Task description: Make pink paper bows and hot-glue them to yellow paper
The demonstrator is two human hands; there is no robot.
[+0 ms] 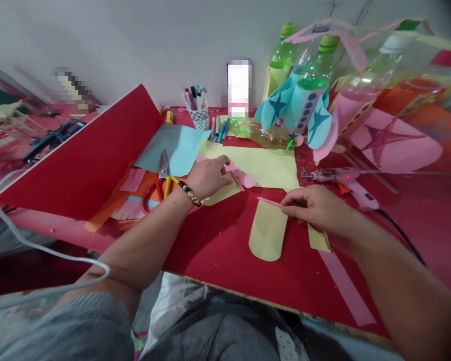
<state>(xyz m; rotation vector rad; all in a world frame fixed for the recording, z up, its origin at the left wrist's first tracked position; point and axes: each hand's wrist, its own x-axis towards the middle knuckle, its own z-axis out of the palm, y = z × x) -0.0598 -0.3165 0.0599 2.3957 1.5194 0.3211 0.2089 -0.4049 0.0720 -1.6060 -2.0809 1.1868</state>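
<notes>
My left hand (207,176), with a bead bracelet on the wrist, rests closed on a pink paper cut-out (244,176) that lies on a yellow sheet (270,168). My right hand (315,204) pinches one end of a thin pink paper strip (269,202), which points left above a rounded yellow paper piece (266,231). Both hands work over a red table top (218,245).
Red-handled scissors (161,179) lie left of my left hand beside a large red card (82,155) and a blue sheet (176,148). A pink glue gun (348,181) with a black cord lies at right. Decorated plastic bottles (308,90), a pen cup (200,113) and a phone (239,87) stand at the back.
</notes>
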